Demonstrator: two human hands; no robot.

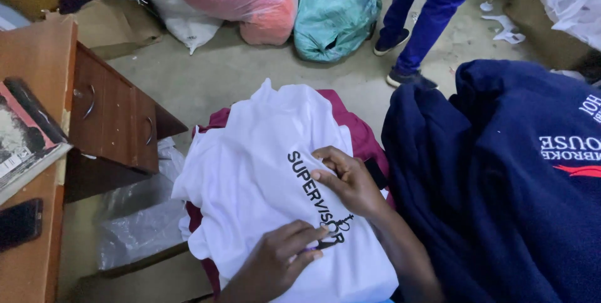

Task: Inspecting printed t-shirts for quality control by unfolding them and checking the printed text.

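Here both hands [313,221] press a white shirt [250,178], lengthwise top-to-bottom.

Bare forearms, no sleeves, no gloves

My single view comes from the camera on my head, angled steeply down and slightly forward over my lap. It sits close to the white shirt [275,184] under my left hand [275,262] and right hand [347,181]. Its upper edge reaches the concrete floor [250,71] and the stuffed bags [338,9] beyond.
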